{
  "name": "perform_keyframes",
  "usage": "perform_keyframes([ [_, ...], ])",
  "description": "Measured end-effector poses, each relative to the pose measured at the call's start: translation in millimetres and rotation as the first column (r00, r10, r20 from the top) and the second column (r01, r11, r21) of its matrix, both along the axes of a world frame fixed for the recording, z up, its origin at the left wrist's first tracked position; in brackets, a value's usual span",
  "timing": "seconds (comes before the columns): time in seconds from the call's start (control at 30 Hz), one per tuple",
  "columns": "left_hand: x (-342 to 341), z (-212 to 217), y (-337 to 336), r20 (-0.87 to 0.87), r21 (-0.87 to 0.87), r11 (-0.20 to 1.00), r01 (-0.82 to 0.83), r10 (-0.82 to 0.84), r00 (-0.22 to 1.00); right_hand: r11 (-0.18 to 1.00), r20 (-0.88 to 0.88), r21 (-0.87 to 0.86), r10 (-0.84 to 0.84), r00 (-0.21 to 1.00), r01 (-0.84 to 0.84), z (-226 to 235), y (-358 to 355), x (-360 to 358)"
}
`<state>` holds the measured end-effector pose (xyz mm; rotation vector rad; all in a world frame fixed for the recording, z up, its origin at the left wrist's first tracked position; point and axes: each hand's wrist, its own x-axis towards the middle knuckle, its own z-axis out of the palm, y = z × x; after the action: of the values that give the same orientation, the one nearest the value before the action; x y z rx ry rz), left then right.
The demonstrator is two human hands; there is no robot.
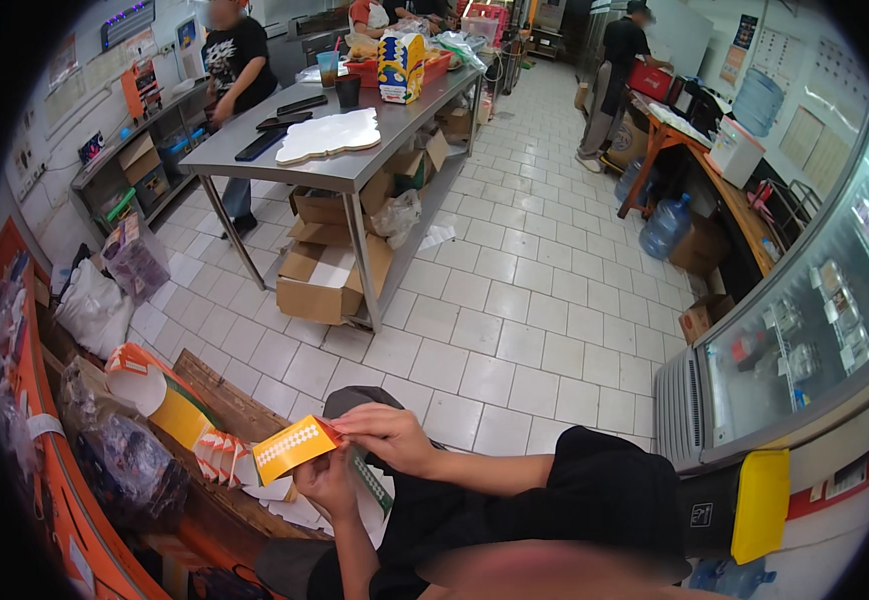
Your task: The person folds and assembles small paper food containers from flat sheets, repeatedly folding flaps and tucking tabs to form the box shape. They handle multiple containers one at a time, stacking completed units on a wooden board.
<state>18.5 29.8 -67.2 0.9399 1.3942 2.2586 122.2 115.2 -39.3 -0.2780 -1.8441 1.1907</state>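
A small yellow paperboard box (293,450) with a band of white pattern is held low in front of me. My left hand (327,485) grips it from beneath, fingers closed round its near lower side. At its right end, the fingers of my right hand (390,437) are pressed together on an orange-red flap. Just left of the box lies a row of nested orange-and-white cartons (223,458). Further left is a yellow and white paperboard piece (177,412) on the wooden bench (213,378). A green patterned piece (373,485) shows beside my right wrist.
A steel table (340,175) ahead bears phones, a white board (331,135), cups and a yellow-blue box. Cardboard boxes (320,280) sit beneath it. A glass-door fridge (805,340) and yellow-lidded bin (760,505) stand right. People (240,65) (623,75) stand further off.
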Motion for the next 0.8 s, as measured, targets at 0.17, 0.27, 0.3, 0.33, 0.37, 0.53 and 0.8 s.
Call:
perform_keyframes([
  [0.17, 1, 0, 2, 0.065, 0.124, 0.992, -0.012, 0.004, 0.998, 0.979, -0.029, -0.127, 0.16, 0.987, -0.162, -3, -10, -4],
  [0.27, -1, 1, 1, 0.12, 0.148, 0.987, -0.062, 0.044, 0.992, 0.989, 0.11, 0.022, 0.14, 0.984, -0.143, -6, -22, -6],
  [0.3, -2, 2, 1, 0.158, 0.141, 0.987, -0.079, 0.057, 0.986, 0.985, 0.171, 0.07, 0.145, 0.975, -0.159, -7, -25, -7],
  [0.33, -4, 3, 0, 0.065, 0.107, 0.989, -0.098, 0.092, 0.994, 0.97, 0.147, 0.061, 0.224, 0.964, -0.234, -10, -26, -8],
  [0.37, -4, 5, -1, 0.061, 0.054, 0.99, -0.128, 0.124, 0.99, 0.977, 0.132, 0.06, 0.197, 0.972, -0.206, -13, -24, -9],
  [0.53, 1, 11, -3, 0.096, -0.022, 0.968, -0.25, 0.251, 0.963, 0.88, 0.116, -0.474, 0.046, 0.992, 0.015, -31, 4, -17],
  [0.8, 2, 14, -12, 0.063, 0.082, 0.973, 0.218, -0.223, 0.973, 0.471, -0.07, -0.86, 0.275, 0.959, -0.197, -38, 39, 6],
])
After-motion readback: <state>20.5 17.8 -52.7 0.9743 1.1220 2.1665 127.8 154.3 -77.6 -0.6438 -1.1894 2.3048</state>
